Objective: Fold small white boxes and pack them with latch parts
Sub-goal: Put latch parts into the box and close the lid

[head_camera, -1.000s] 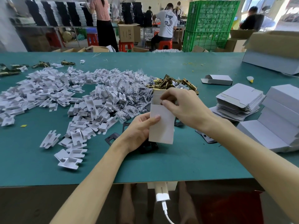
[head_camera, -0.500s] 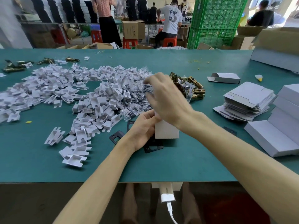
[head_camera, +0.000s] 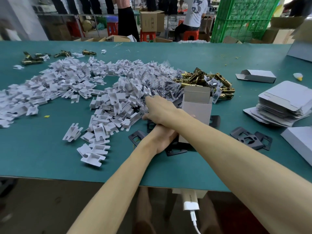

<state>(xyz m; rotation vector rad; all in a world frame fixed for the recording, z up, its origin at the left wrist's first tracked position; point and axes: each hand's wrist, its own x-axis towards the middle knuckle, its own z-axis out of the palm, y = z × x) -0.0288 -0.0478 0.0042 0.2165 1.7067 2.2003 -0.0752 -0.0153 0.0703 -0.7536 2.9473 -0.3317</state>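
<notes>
A small white box (head_camera: 197,112) stands upright on the green table (head_camera: 50,157) with its top flaps open. My left hand (head_camera: 164,141) grips its lower left side, largely hidden under my right forearm. My right hand (head_camera: 160,109) reaches across to the left, fingertips down at the edge of the pile of white plastic inserts (head_camera: 108,105); whether it holds one is hidden. Brass latch parts (head_camera: 202,80) lie heaped just behind the box. Black strike plates (head_camera: 249,139) lie to the right and under my hands.
Clear bags of small parts (head_camera: 162,81) lie between the inserts and the latches. A stack of flat box blanks (head_camera: 283,102) and one folded box (head_camera: 258,76) sit at the right. Finished boxes (head_camera: 302,141) are at the right edge. People work beyond the table.
My right hand left the box top and swung left and down to the insert pile. The box now shows its open top; my left hand keeps holding it.
</notes>
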